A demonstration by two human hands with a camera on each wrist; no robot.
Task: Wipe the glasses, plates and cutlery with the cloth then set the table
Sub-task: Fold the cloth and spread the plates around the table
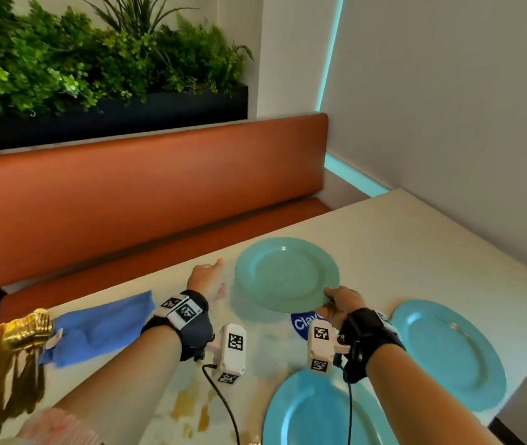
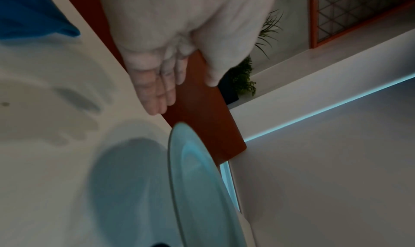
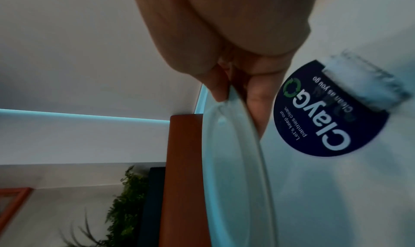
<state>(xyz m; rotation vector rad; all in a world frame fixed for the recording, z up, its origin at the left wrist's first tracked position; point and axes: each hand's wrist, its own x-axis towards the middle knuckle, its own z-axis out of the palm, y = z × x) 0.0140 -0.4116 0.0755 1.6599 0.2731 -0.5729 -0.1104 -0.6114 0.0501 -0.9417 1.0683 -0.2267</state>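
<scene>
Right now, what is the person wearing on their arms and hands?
Both forearms are bare, no sleeves or gloves. The left hand and right hand each have a black wrist strap carrying a white camera housing with black-and-white square markers. A black cable trails from each unit.

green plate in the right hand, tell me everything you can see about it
The green plate is round, pale sea-green and glossy, with a wide flat rim around a shallow well; no food on it. It is tilted, lifted off the table and casting a shadow below. The right hand pinches its near rim, thumb on top, fingers underneath. The left hand is open beside it, not touching. It looks greener than the two blue plates nearby.
</scene>
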